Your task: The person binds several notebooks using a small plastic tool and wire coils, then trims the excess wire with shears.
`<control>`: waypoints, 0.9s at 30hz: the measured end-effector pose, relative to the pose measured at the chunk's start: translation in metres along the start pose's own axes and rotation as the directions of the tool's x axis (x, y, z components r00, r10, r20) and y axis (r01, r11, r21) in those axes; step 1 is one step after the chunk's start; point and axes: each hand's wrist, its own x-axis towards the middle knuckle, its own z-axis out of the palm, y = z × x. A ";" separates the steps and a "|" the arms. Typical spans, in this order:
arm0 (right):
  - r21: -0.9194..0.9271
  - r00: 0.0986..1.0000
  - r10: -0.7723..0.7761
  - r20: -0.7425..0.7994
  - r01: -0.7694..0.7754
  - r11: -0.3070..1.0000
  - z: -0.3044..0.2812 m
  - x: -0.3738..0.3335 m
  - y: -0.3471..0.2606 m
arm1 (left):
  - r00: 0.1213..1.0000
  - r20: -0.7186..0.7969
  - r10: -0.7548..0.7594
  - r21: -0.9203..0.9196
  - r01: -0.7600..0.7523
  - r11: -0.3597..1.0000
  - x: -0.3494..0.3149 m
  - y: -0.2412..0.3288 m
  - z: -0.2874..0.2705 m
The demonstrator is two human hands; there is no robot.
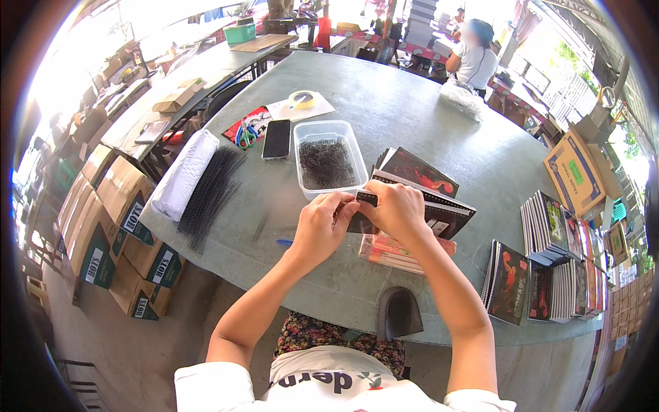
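Note:
Over the near middle of the table, my left hand (321, 224) and my right hand (397, 210) meet at the edge of a small dark notebook (367, 198) with punched holes along its edge. My right hand is closed round it. The left fingers are pinched together at the same edge, and what is between them is hidden. Just beyond my hands, a clear plastic tub (358, 159) contains short black spiral coils (322, 161). Dark notebooks (419, 172) with perforated edges lie partly open beyond my right hand. Below the right wrist rests a stack of reddish booklets (398, 255).
Long black coils (209, 192) lie beside a white wrapped roll (185, 175) at left. A phone (276, 139), scissors (246, 136) and tape (302, 100) sit farther back. Stacked notebooks (509, 283) and a cardboard box (576, 172) occupy the right side. Another person (477, 58) sits beyond the table.

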 end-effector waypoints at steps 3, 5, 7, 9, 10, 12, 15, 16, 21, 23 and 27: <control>0.154 0.990 -0.044 -0.136 0.065 0.986 0.005 -0.006 0.005 | 0.999 -0.039 0.024 0.058 -0.022 0.998 -0.001 -0.003 0.003; 0.240 0.975 -0.081 -0.206 0.130 0.962 0.006 -0.008 0.007 | 0.996 -0.074 0.048 0.069 -0.043 0.997 -0.002 -0.001 0.006; 0.253 0.978 -0.070 -0.194 0.119 0.960 0.004 -0.009 0.005 | 0.992 -0.104 0.072 0.088 -0.063 0.994 -0.001 0.000 0.005; 0.266 0.982 -0.062 -0.179 0.109 0.958 -0.001 -0.010 0.002 | 0.992 0.053 -0.116 0.081 0.111 0.991 0.001 -0.001 -0.001; 0.270 0.991 -0.039 -0.124 0.072 0.960 -0.004 -0.010 -0.001 | 0.992 0.052 -0.117 0.082 0.113 0.990 0.004 0.001 -0.003; 0.270 0.998 -0.016 -0.067 0.033 0.962 -0.004 -0.011 -0.001 | 0.790 0.272 -0.550 -0.317 0.613 0.724 0.011 0.007 -0.007; 0.298 0.984 -0.080 -0.159 0.125 0.946 0.002 -0.014 0.007 | 0.764 0.314 -0.564 -0.267 0.641 0.719 0.017 0.013 -0.007; 0.291 0.970 -0.132 -0.206 0.190 0.938 0.003 -0.013 0.004 | 0.763 0.304 -0.571 -0.266 0.643 0.718 0.018 0.003 -0.005; 0.150 0.968 -0.201 -0.152 0.224 0.963 0.000 -0.016 0.011 | 0.896 0.357 -0.265 -0.224 0.357 0.907 0.024 -0.023 -0.028; 0.169 0.970 -0.204 -0.134 0.225 0.959 0.001 -0.018 0.013 | 0.729 0.540 -0.422 0.058 0.468 0.882 0.038 -0.009 -0.050; 0.180 0.975 -0.196 -0.100 0.212 0.961 -0.001 -0.016 -0.001 | 0.971 0.235 0.047 -0.039 -0.039 0.998 0.022 -0.017 -0.031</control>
